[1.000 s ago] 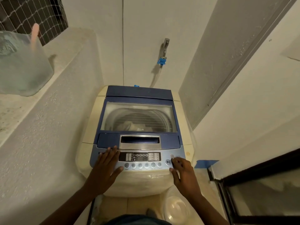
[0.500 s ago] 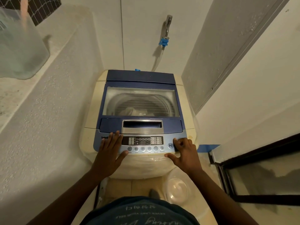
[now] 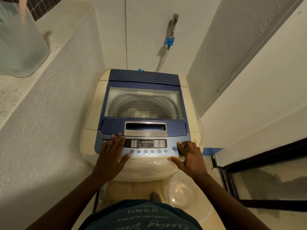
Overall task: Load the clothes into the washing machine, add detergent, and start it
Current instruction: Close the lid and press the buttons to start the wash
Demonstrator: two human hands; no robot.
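A cream top-loading washing machine (image 3: 93, 113) with a blue lid (image 3: 144, 77) stands in a narrow alcove. The lid is shut, and pale clothes (image 3: 132, 112) show through its window in the drum. My left hand (image 3: 111, 155) lies flat on the left end of the control panel (image 3: 146, 146), fingers spread. My right hand (image 3: 189, 156) rests on the panel's right end, its fingertips beside the start/pause button (image 3: 174, 148), thumb on the front edge.
A tap with a blue hose fitting (image 3: 170, 41) is on the back wall. A translucent plastic container (image 3: 21, 47) sits on the left ledge. A clear plastic bowl (image 3: 179, 191) lies on the floor at the right. A dark-framed door (image 3: 259, 165) is at right.
The view has shifted closer over the machine. My right hand has slid slightly right along the panel, its fingers curling by the start/pause button. My left hand stays flat.
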